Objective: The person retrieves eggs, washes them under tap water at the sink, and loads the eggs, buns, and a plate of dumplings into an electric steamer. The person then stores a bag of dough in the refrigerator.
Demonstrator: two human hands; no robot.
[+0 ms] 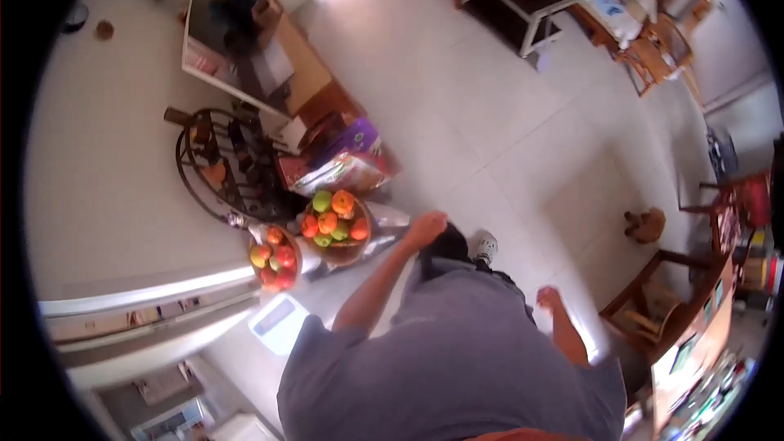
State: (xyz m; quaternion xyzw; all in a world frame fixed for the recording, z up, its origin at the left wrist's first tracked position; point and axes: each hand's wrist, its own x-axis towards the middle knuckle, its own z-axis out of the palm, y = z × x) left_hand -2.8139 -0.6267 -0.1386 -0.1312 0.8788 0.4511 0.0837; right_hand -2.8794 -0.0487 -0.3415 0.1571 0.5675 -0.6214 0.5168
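Fruit basket (336, 229), heaped with oranges and green apples, sat left of centre beside a smaller basket (275, 260) of red apples. Left hand (427, 229) hung just right of it, loosely curled, empty. Right hand (549, 298) swung free lower right, blurred; grip unclear.

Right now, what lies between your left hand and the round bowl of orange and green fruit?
Head view: only bare pale floor between the left hand and the round bowl of orange and green fruit.

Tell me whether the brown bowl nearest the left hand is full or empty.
Full. The round brown bowl is heaped with orange, green and red fruit above its rim. The left hand hangs beside it, not touching.
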